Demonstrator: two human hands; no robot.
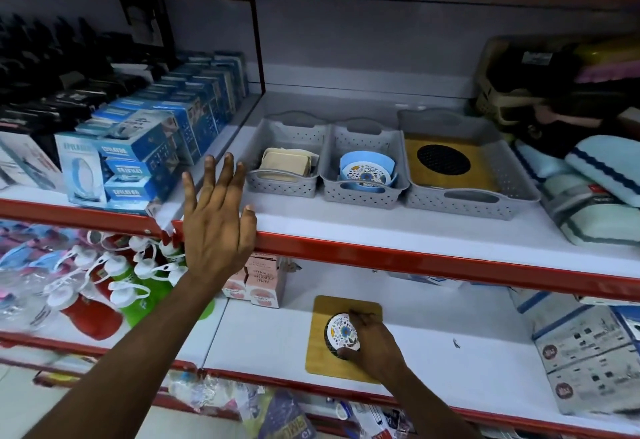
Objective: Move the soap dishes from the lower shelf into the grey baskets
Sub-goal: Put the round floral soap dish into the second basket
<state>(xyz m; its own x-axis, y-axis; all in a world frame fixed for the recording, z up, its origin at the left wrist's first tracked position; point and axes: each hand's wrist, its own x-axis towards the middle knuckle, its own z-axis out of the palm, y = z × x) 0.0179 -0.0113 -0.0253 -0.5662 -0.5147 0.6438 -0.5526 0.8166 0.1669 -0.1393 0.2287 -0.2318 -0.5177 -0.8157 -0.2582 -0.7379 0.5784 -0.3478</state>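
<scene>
Wooden soap dish (318,359) partly hidden under right hand (372,345).

Floral soap dish (343,334) on bamboo board (341,366)

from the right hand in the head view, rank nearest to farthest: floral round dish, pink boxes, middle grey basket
From the right hand:
1. Floral round dish, under its fingers on the lower shelf.
2. Pink boxes, to the left at the back of the same shelf.
3. Middle grey basket, on the shelf above.
</scene>
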